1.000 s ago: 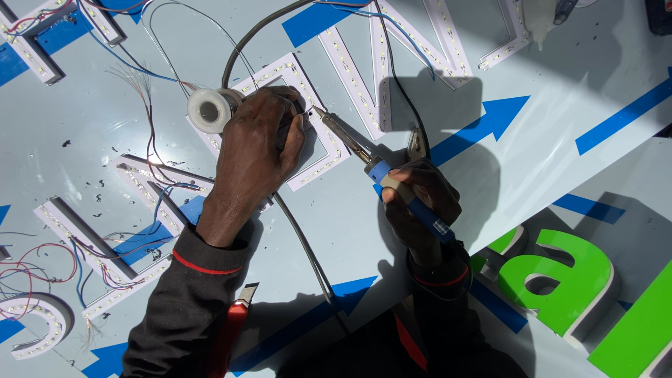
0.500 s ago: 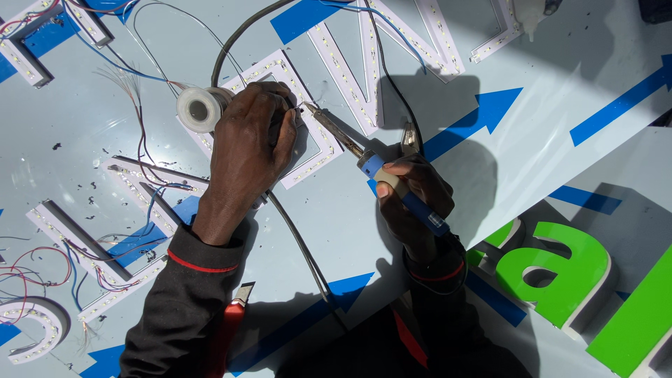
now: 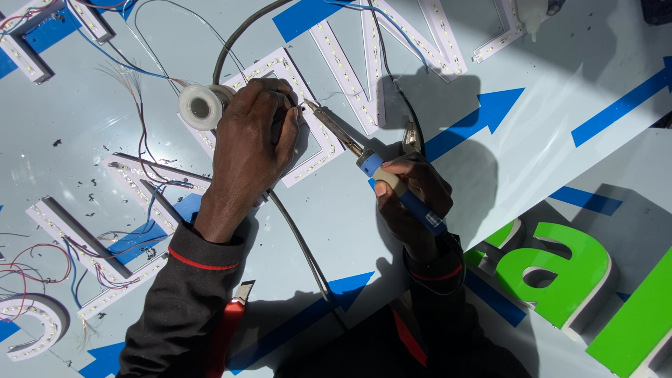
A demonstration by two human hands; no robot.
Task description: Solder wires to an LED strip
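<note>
My right hand [image 3: 409,192] grips a blue-handled soldering iron [image 3: 371,164], its metal tip pointing up-left at a white sign letter lined with LED strips [image 3: 318,143]. My left hand [image 3: 248,143] rests palm-down on that letter, fingers curled beside the iron's tip; what they pinch is hidden. A white spool of solder wire [image 3: 199,106] lies just left of my left hand. A grey cable [image 3: 297,241] runs under my left hand and down toward me.
More LED-lined sign letters [image 3: 133,185] with loose red and blue wires lie left and above on a pale panel with blue arrows [image 3: 490,112]. Green raised letters [image 3: 567,276] sit at the lower right. A red utility knife [image 3: 234,311] lies by my left sleeve.
Both hands stay on the letter; the iron's tip has edged slightly closer to my left fingers. The view has shifted a little.
</note>
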